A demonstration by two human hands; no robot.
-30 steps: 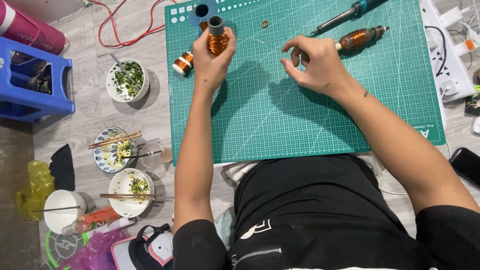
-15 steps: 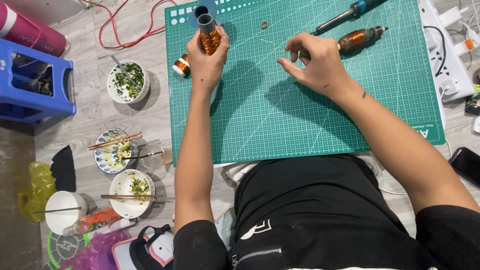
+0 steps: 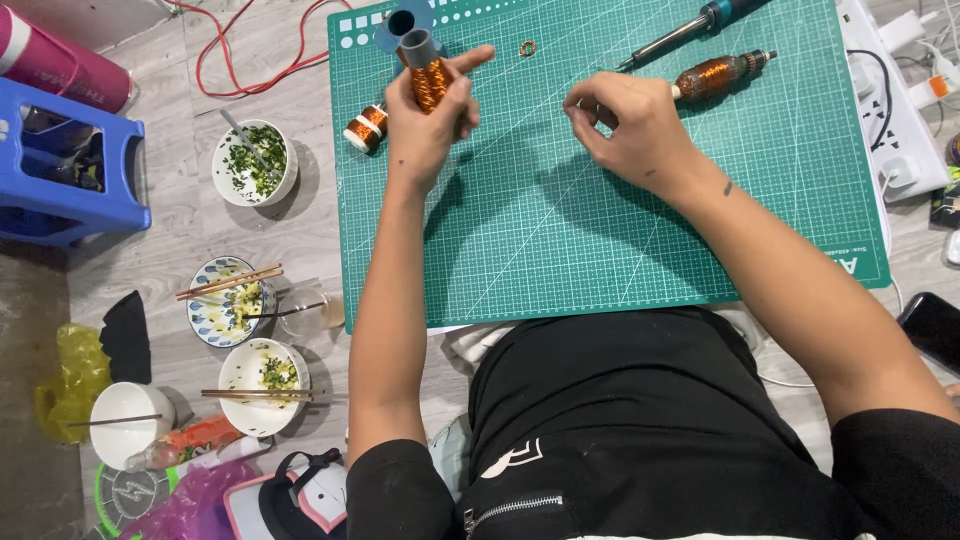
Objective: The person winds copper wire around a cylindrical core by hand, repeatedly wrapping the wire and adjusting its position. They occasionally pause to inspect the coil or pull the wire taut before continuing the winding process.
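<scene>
My left hand (image 3: 428,128) grips a grey tube wound with copper wire (image 3: 424,72), held upright over the top left of the green cutting mat (image 3: 600,230), index finger stretched out to the right. My right hand (image 3: 632,128) hovers over the mat's upper middle with thumb and fingertips pinched together; a thin wire between them is too fine to see. A small spool of copper wire (image 3: 364,127) lies just left of my left hand. A wound copper motor rotor (image 3: 714,74) lies right of my right hand.
A screwdriver-like tool (image 3: 690,28) and a small ring (image 3: 527,47) lie at the mat's top. A white power strip (image 3: 900,100) is at right. Bowls with food and chopsticks (image 3: 240,300) stand on the floor at left, beside a blue stool (image 3: 70,170).
My left hand has lifted the wound tube up and slightly right, with the index finger now extended. My right hand has shifted a little left, still pinched.
</scene>
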